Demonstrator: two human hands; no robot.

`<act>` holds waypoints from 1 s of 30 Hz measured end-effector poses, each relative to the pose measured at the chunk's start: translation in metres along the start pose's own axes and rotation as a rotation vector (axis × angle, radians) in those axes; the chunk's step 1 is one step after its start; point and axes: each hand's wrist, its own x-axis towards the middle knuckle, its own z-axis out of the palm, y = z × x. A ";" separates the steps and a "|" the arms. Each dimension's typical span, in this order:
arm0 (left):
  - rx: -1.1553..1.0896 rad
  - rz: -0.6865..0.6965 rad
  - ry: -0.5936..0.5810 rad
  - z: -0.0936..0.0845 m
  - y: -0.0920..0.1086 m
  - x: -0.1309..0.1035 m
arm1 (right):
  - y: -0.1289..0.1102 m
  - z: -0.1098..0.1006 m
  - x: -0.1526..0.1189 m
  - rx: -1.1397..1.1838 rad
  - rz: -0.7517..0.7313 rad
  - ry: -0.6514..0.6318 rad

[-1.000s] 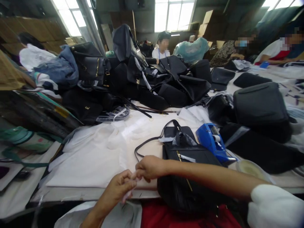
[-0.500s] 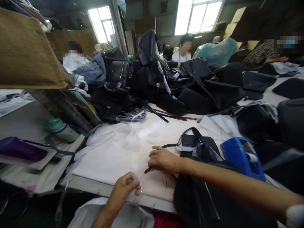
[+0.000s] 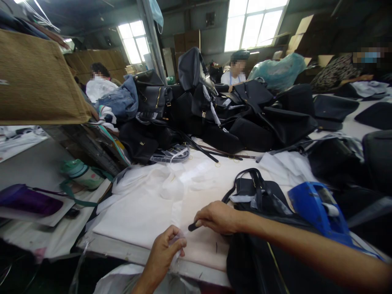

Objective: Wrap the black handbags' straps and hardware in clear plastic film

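Note:
My left hand point(image 3: 170, 247) is closed at the table's front edge, its fingers pinching a thin whitish, see-through strip point(image 3: 176, 210) that runs up over the pale sheets. To its right, my right hand point(image 3: 219, 218) grips a black strap point(image 3: 192, 227), whose rounded end sticks out toward my left hand. Behind that hand lies a black bag point(image 3: 257, 261) with a gold zip, partly covered by my right forearm. Its black handles point(image 3: 254, 175) loop up at the back, with white wrapping tucked around them.
A blue tape dispenser point(image 3: 318, 210) stands right of the bag. Black bags point(image 3: 214, 110) are heaped across the back. At left are a green-lidded bottle point(image 3: 81, 171), a purple cylindrical case point(image 3: 30, 200) and a brown fabric-covered box point(image 3: 39, 77). Several people sit beyond the heap.
My right hand has drawn its fingers in around the strap, whose end now points more clearly to the left. My left hand keeps its pinch, slightly lower and to the right.

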 end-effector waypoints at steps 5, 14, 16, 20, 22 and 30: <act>-0.006 0.025 0.010 0.001 0.004 -0.003 | 0.004 0.002 0.000 -0.039 0.010 -0.065; -0.139 -0.003 -0.007 0.003 -0.002 -0.006 | 0.000 -0.003 -0.001 0.004 -0.024 -0.024; -0.153 -0.007 -0.016 0.003 -0.002 -0.005 | -0.003 -0.007 -0.004 0.021 -0.030 0.014; -0.179 -0.016 -0.057 0.003 -0.003 -0.004 | -0.006 -0.008 -0.008 0.013 -0.046 0.047; -0.187 -0.016 -0.064 0.004 -0.005 -0.004 | -0.007 -0.005 -0.008 -0.020 -0.040 0.052; -0.147 0.000 -0.042 0.006 -0.009 -0.004 | -0.004 0.002 -0.010 -0.097 -0.045 0.031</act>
